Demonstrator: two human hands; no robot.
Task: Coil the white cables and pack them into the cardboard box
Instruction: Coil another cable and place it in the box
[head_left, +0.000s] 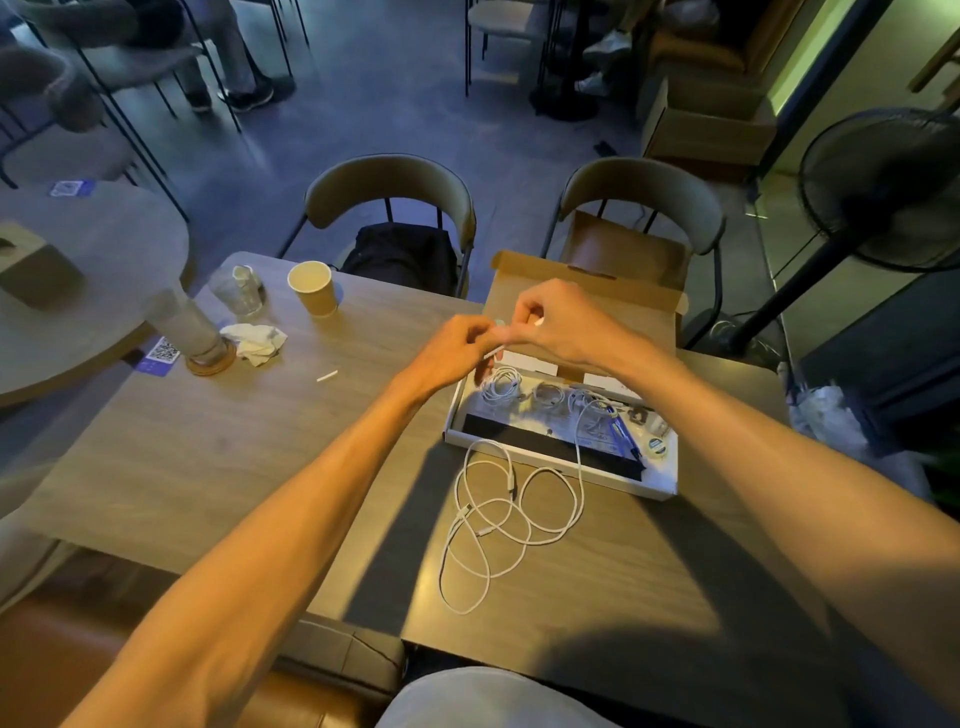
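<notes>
One white cable (498, 519) is seen lying loose on the tabletop (218, 457), just in front of the cardboard box (563, 470). It is thin and uncoiled, spread in several wide overlapping loops, and one strand is carried up over the near wall into the box. Inside the shallow, white-lined box, three more white cables are laid side by side along the far wall, each wound into a small tight coil (501, 385). A blue pen (626, 439) and a black strip (550, 441) are also held there. The brown lid (587, 299) is folded back and stands open. Both hands are raised together above the far left corner of the box. A thin white strip (493, 352) is pinched in the grip of the left hand (457, 353), and the fingers of the right hand (563, 325) are curled round a small white tip (538, 322) (whether both belong to one piece cannot be told). Farther left on the tabletop, a short white scrap (327, 375), a crumpled napkin (254, 340) and a paper cup (312, 288) are set well apart from the box.
</notes>
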